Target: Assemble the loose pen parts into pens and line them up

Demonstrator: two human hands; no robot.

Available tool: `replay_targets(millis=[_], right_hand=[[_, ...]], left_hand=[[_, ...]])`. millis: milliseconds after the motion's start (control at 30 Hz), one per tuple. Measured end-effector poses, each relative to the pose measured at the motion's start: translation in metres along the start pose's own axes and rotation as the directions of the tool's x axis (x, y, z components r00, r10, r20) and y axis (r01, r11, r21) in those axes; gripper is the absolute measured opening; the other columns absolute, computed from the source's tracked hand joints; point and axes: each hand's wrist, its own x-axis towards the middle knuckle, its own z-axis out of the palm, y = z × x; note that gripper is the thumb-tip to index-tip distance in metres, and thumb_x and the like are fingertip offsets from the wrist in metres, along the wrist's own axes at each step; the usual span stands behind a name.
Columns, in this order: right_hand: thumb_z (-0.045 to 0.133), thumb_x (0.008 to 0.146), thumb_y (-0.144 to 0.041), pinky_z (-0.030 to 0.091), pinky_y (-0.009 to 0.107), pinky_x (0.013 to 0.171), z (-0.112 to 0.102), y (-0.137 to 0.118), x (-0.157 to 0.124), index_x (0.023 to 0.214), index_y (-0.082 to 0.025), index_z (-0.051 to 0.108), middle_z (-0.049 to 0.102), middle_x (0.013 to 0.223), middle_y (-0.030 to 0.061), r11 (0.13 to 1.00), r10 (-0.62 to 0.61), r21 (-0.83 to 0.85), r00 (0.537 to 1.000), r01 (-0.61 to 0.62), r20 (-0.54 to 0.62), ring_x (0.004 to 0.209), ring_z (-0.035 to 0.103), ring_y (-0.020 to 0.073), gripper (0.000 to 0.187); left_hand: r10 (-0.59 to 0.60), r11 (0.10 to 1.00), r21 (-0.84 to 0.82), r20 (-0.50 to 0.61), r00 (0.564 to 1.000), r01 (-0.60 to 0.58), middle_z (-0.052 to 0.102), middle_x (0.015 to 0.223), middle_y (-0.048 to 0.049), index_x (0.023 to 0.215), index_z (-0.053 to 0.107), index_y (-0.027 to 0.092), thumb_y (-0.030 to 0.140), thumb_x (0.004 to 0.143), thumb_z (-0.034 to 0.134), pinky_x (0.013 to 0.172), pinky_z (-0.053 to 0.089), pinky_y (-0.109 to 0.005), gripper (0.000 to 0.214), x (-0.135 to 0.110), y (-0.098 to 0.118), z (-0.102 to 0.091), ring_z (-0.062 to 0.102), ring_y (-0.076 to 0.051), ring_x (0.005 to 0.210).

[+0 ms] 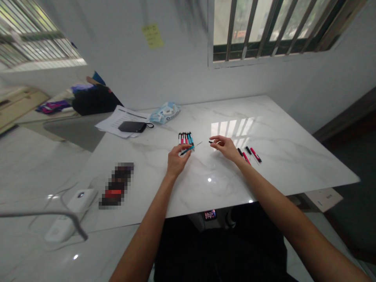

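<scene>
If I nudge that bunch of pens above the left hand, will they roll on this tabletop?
Probably. The bunch of pens lies loose on the glossy marble tabletop, which shows bright reflections, so round barrels may roll or slide. They look slim and plastic, so they are likely light.

A: Window positions?
B: Barred window at 1 o'clock; slatted window at 10 o'clock.
A: Surfaces?
B: White wall at 12 o'clock, yellow note affixed. Marble-pattern table at centre, reflecting daylight. Dark floor at 3 o'clock.
</scene>
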Motion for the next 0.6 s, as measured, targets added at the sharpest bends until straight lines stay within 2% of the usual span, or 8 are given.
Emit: replay_targets(millis=[100, 167, 333, 600], right_hand=[[0.082, 0.073, -0.043, 0.05, 0.028, 0.065, 0.0, 0.005, 0.001, 0.099, -0.02, 0.076, 0.071, 0.084, 0.0022, 0.996, -0.004, -0.091, 0.999, -0.001, -0.047, 0.069, 0.061, 0.0136, 0.035], [0.08, 0.075, -0.039, 0.054, 0.031, 0.074, -0.002, 0.006, 0.001, 0.099, -0.02, 0.076, 0.074, 0.089, 0.0044, 0.995, 0.0, -0.101, 0.998, -0.005, -0.055, 0.076, 0.065, 0.0162, 0.031], [0.076, 0.078, -0.034, 0.058, 0.035, 0.085, -0.001, 0.002, -0.001, 0.108, -0.02, 0.074, 0.076, 0.105, 0.0067, 0.997, -0.04, -0.072, 0.999, 0.039, -0.007, 0.085, 0.071, 0.0177, 0.034], [0.076, 0.079, -0.032, 0.059, 0.036, 0.088, 0.007, -0.001, -0.006, 0.106, -0.02, 0.073, 0.076, 0.106, 0.0065, 0.998, -0.051, -0.03, 0.997, 0.052, 0.052, 0.091, 0.073, 0.019, 0.03]], left_hand=[[0.067, 0.986, 0.155, -0.024, 0.997, -0.063, 0.078, 0.104, -0.0039, 0.101, 0.078, 0.024, 0.026, 0.088, 0.069, 0.096, 0.05, -0.04, 0.015, -0.007, -0.002, -0.005, 0.066, -0.023, 0.101], [0.093, 0.975, 0.204, -0.019, 0.996, -0.087, 0.078, 0.104, -0.004, 0.102, 0.077, 0.024, 0.025, 0.089, 0.069, 0.096, 0.049, -0.04, 0.016, -0.01, -0.001, -0.006, 0.065, -0.024, 0.102], [0.114, 0.966, 0.237, -0.02, 0.993, -0.106, 0.078, 0.104, -0.0034, 0.102, 0.077, 0.025, 0.023, 0.089, 0.068, 0.096, 0.048, -0.042, 0.016, -0.012, 0.001, -0.005, 0.064, -0.025, 0.101], [0.074, 0.97, 0.233, 0.005, 0.997, -0.073, 0.077, 0.104, -0.0036, 0.101, 0.077, 0.025, 0.02, 0.087, 0.069, 0.098, 0.048, -0.042, 0.017, -0.013, 0.0, -0.004, 0.063, -0.025, 0.104]])
